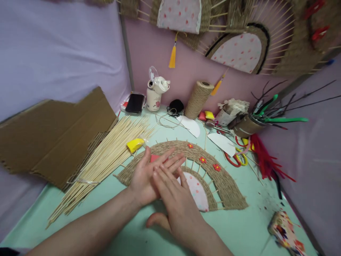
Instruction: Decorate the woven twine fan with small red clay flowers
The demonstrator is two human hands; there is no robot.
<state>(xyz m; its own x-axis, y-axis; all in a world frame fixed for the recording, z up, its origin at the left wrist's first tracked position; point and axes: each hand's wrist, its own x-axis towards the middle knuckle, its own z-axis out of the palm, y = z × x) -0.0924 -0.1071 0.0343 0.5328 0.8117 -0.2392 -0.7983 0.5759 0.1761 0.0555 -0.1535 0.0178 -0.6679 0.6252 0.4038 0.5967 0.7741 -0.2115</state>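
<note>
My left hand (pixel 149 174) lies palm up over the left side of a woven jute arch (pixel 226 181) on the mint-green table. My right hand (pixel 177 201) rests flat across the left palm, fingers stretched out. A bit of red material (pixel 153 158) shows at the left hand's fingers, seemingly pressed between the two palms. Three small red flowers (pixel 203 160) sit on the arch's band. A pale pink spotted fabric panel (pixel 197 190) fills the arch's centre, partly hidden by my right hand.
A bundle of bamboo skewers (pixel 106 160) and a cardboard sheet (pixel 55 135) lie to the left, with a yellow packet (pixel 135 144) on the skewers. A jute twine spool (pixel 197 99), white mug, phone, scissors (pixel 236 158), red pipe cleaners (pixel 263 160) and a tool holder crowd the back and right.
</note>
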